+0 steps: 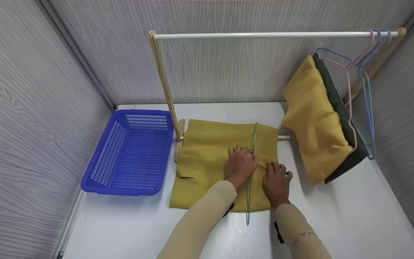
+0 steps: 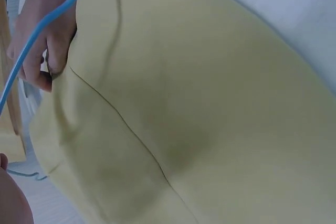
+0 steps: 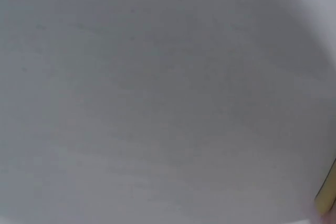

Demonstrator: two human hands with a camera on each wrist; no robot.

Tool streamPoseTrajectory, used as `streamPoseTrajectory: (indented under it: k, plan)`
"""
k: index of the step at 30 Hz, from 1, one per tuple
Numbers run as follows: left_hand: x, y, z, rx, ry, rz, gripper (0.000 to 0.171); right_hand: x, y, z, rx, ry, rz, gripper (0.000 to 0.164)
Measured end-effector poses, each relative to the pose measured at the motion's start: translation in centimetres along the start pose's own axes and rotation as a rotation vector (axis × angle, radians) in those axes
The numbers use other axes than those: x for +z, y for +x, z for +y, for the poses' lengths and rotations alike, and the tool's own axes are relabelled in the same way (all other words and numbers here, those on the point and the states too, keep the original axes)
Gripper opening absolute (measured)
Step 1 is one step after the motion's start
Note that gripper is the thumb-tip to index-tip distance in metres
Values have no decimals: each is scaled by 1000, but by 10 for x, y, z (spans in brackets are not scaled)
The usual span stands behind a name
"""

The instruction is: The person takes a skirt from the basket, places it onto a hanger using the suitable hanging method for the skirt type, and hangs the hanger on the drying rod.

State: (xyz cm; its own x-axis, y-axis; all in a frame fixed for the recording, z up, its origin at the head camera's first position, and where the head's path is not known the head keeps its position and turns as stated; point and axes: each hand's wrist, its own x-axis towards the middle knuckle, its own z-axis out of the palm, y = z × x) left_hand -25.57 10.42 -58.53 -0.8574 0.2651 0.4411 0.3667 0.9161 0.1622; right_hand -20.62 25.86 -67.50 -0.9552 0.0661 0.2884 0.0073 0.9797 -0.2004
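A mustard-yellow cloth [image 1: 207,162] is spread on the white table, with a fold across its left part. A light-blue clothes hanger [image 1: 248,196] stands edge-on over its right portion. My left hand [image 1: 242,163] holds the hanger near its middle, above the cloth. To its right, my right hand [image 1: 278,181] pinches the cloth's right border between thumb and curled fingers. The left wrist view shows the hanger's blue wire [image 2: 44,22] crossing in front of my right hand [image 2: 50,30]. In the right wrist view only a strip of the cloth [image 3: 326,195] appears at the corner.
A blue plastic basket [image 1: 138,158] sits at the left. Behind the cloth rises a wooden rack with a white rod [image 1: 257,35]. At its right end hang a yellow cloth [image 1: 311,118], a dark green cloth [image 1: 331,86] and several hangers, including a pink hanger [image 1: 350,97].
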Motion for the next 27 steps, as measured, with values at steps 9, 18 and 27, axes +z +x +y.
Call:
streamPoseTrajectory:
  k: [9,18,27]
  plan:
    - [-5,-6,-25,48,44,119,35,7,2,-2,-9,40,70,33]
    - [-10,-11,-36,60,37,134,30,8,-4,1,-25,31,121,29]
    - [-10,-10,-43,-38,-23,99,32,4,0,2,-25,39,102,29]
